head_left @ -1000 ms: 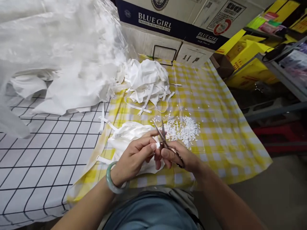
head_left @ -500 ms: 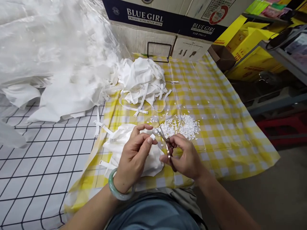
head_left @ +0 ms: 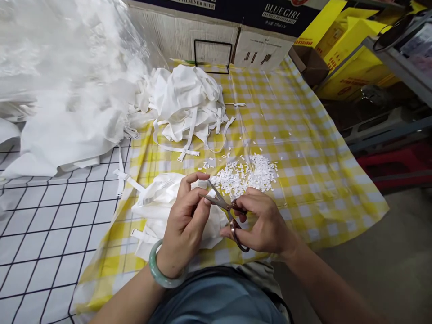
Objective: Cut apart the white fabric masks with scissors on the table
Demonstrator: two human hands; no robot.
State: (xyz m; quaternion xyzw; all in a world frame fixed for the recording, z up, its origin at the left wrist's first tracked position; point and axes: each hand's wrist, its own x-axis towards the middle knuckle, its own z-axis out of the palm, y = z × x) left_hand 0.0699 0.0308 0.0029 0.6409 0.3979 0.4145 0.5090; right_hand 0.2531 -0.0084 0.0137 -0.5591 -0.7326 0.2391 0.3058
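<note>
My left hand (head_left: pixel 185 220), with a green bangle on its wrist, pinches a small white fabric tab (head_left: pixel 212 193) between thumb and fingers. In my right hand (head_left: pixel 265 222) is a pair of scissors (head_left: pixel 228 208), its handles around thumb and fingers. The blades stand apart at the tab, close to my left fingertips. Beneath both hands lies a white fabric piece with straps (head_left: pixel 158 191), partly hidden by my left hand. Just beyond the scissors, small white cut bits (head_left: pixel 261 173) are heaped on the tablecloth.
A yellow checked tablecloth (head_left: pixel 317 180) covers the work surface. Behind the bits sits a pile of white strapped pieces (head_left: pixel 189 101); clear plastic with more white fabric (head_left: pixel 74 90) fills the left. A beer carton (head_left: pixel 189 29) and black wire stand (head_left: pixel 213 40) are at the back.
The scissors have swung left and their blades have spread around the tab in my left hand. My view has tilted lower and shifted slightly right.
</note>
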